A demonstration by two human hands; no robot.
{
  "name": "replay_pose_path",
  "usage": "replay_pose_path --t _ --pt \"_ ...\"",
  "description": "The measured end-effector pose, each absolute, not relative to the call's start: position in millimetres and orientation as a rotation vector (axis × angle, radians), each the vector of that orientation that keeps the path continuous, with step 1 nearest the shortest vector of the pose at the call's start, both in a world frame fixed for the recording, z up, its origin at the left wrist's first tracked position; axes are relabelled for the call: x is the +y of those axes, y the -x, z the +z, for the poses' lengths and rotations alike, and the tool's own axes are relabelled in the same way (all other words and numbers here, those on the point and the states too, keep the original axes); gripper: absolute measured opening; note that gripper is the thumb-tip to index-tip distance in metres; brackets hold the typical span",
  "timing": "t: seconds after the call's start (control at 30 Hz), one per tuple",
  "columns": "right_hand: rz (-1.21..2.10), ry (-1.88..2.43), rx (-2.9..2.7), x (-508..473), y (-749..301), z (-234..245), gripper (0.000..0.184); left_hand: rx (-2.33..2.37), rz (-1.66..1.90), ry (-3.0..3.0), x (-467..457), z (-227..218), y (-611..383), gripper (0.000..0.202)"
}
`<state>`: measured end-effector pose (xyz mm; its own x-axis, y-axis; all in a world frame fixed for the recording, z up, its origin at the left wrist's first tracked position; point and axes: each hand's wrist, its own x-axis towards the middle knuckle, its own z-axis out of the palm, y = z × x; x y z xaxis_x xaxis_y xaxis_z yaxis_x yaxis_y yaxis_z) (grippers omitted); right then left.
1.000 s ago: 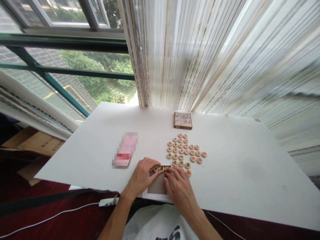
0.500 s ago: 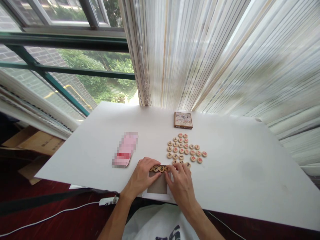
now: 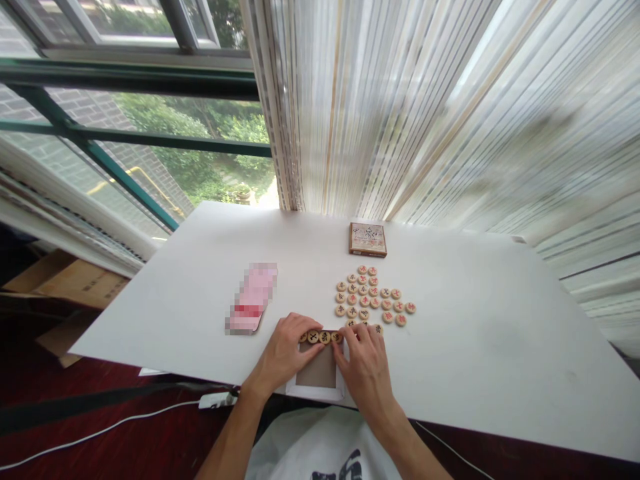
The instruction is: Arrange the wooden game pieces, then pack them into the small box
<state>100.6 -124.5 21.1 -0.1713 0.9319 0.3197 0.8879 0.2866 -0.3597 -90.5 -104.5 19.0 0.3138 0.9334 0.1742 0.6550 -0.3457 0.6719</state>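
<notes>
An open shallow box (image 3: 316, 392) with pale walls and a brown bottom lies at the table's near edge. A row of round wooden Chinese chess pieces (image 3: 325, 338) runs along its far end. My left hand (image 3: 287, 345) is closed over the left part of that row, thumb below and fingers above. At the right end, my right hand (image 3: 367, 357) has thumb and fingers closed around the last piece and the box's corner. Just beyond lie several loose Chinese chess pieces (image 3: 363, 301) with red or black characters; my right hand hides some of them.
A small brown box lid (image 3: 368, 240) with printed characters lies near the table's back edge. Left of the pieces is a pink, blurred-out phone-like thing (image 3: 253, 298). The white table (image 3: 475, 320) borders a window and striped curtain (image 3: 425, 100). A power strip (image 3: 217, 400) shows below.
The view has shifted very slightly. Both hands stay at the row of pieces in the box, with barely any movement of the right fingers.
</notes>
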Motion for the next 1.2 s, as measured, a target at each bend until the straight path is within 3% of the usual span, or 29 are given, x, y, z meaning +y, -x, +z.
replay_pose_path --t 0.43,0.67,1.0,1.2 --pt "0.206 1.61 -2.043 -125.2 -101.7 17.8 0.009 1.411 0.748 -2.101 -102.6 19.7 89.5 0.019" --pt "0.233 1.599 -2.039 -126.9 -98.4 21.8 0.013 1.34 0.727 -2.049 -108.1 27.5 99.1 0.052" --pt "0.253 1.574 -2.116 -121.2 -94.0 17.4 0.011 1.305 0.766 -1.946 -105.8 24.9 106.6 0.028" --pt "0.259 1.551 -2.094 -122.8 -95.0 17.5 0.012 1.285 0.762 -1.97 -107.6 27.6 109.1 0.04"
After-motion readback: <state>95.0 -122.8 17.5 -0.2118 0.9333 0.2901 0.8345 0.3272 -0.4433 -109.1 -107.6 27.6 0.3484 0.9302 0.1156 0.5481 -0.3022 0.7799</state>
